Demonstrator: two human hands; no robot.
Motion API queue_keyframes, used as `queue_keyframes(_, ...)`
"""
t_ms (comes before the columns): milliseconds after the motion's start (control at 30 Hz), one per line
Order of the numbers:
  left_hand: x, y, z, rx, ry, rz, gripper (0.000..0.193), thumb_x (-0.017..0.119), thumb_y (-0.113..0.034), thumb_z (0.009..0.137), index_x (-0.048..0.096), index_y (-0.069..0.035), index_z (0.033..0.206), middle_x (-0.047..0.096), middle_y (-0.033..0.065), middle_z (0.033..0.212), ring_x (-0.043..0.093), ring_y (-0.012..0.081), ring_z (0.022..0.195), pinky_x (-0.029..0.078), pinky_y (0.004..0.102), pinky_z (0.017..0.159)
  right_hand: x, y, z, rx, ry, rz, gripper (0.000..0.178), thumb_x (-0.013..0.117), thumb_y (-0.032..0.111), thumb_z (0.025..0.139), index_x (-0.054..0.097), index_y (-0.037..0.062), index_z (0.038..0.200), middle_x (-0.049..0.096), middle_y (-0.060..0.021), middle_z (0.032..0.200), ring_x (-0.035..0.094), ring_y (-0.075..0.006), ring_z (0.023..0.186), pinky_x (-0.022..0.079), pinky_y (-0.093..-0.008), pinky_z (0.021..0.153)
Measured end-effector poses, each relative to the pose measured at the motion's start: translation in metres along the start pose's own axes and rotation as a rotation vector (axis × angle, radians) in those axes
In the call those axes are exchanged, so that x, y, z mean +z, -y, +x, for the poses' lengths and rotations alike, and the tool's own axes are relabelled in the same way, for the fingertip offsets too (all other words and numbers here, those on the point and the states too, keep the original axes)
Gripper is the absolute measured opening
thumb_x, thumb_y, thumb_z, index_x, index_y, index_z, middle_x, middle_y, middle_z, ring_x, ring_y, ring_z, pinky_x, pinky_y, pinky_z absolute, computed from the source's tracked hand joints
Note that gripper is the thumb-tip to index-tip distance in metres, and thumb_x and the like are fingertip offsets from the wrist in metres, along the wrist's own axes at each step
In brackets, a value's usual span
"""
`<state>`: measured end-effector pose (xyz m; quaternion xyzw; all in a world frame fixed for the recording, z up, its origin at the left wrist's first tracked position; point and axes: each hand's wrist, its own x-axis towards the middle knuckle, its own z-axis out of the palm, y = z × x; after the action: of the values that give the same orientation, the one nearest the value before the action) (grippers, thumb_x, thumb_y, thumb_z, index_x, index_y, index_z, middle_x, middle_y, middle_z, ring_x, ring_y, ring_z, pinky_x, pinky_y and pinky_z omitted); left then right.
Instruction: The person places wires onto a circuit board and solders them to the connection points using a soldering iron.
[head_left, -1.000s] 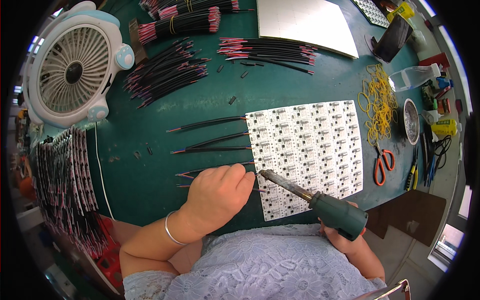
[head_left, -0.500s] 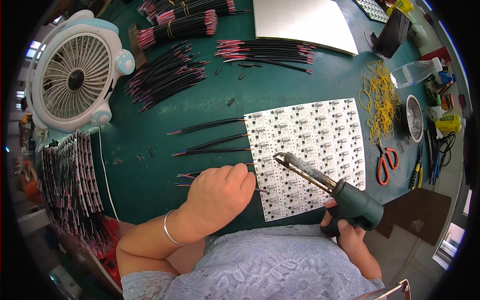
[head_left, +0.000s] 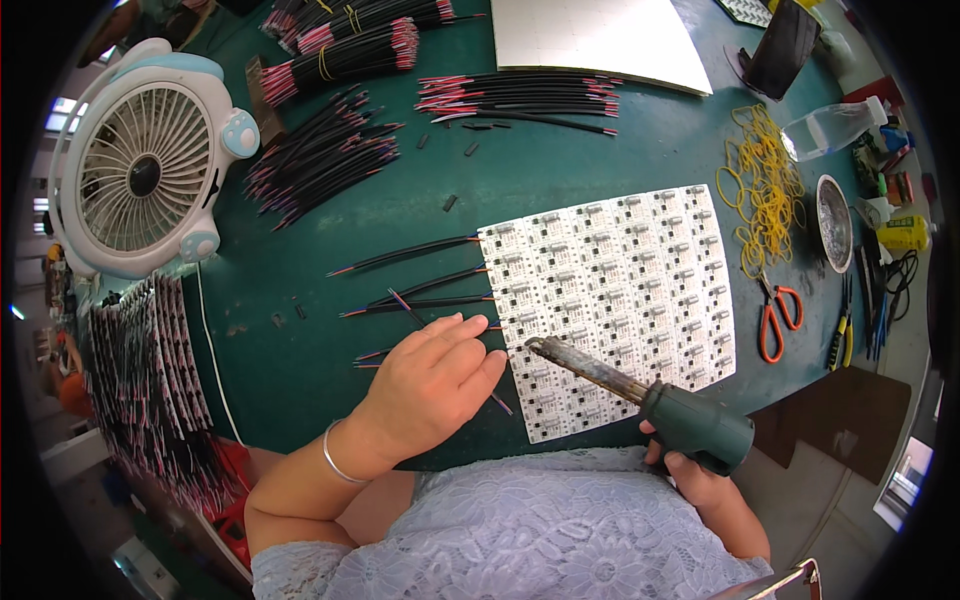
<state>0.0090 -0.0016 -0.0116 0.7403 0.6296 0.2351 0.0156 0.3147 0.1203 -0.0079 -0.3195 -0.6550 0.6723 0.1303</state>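
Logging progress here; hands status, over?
Left hand, wire showing both sides. Right hand gripping soldering iron. Tip over white panel, left hand close by.

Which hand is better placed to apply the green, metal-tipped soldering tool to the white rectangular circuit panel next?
Likely the right hand: it grips the soldering tool, its tip near the left edge of the circuit panel.

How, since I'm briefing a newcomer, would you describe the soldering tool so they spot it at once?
On the green table, find the white circuit panel. At its lower right, the right hand holds the soldering tool, dark green, with a long stained metal barrel that sets it apart from the orange-handled scissors.
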Motion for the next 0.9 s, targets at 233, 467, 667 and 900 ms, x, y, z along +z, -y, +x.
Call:
queue_keyframes(233,-0.004,0.000,0.002,0.015,0.037,0.024,0.010,0.066,-0.006,0.077,0.065,-0.001,0.086,0.053,0.0076,0.078,0.065,0.0254,0.095,0.056,0.0386,0.086,0.000,0.005,0.006,-0.115,0.079,-0.239,0.042,0.065,0.023,0.082,0.057,-0.0026,0.115,0.064,-0.0116,0.089,0.062,-0.0165,0.064,0.053,-0.0300,0.061)
queue_keyframes(467,-0.003,0.000,0.002,0.026,0.048,0.021,0.012,0.065,-0.006,0.077,0.064,0.000,0.086,0.052,0.0080,0.079,0.065,0.0259,0.095,0.055,0.0381,0.087,0.003,0.013,0.005,-0.126,0.071,-0.425,0.028,0.063,0.016,0.083,0.063,-0.0020,0.105,0.064,-0.0102,0.087,0.062,-0.0161,0.064,0.052,-0.0290,0.061)
queue_keyframes(667,-0.005,-0.002,0.002,0.022,0.072,0.044,0.012,0.064,-0.006,0.076,0.064,0.001,0.086,0.052,0.0083,0.078,0.065,0.0268,0.094,0.055,0.0385,0.088,0.000,0.024,0.014,-0.302,0.108,-0.604,0.024,0.066,0.009,0.076,0.067,0.0015,0.098,0.067,-0.0124,0.096,0.063,-0.0298,0.074,0.052,-0.0378,0.069)
queue_keyframes(900,-0.004,-0.003,0.003,0.001,0.076,0.019,0.012,0.066,-0.004,0.078,0.066,0.000,0.089,0.051,0.0079,0.076,0.065,0.0279,0.094,0.056,0.0416,0.085,0.000,0.002,-0.009,-0.172,-0.153,-0.322,0.037,0.069,0.027,0.083,0.062,-0.0016,0.105,0.066,-0.0107,0.086,0.064,-0.0184,0.068,0.051,-0.0297,0.064)
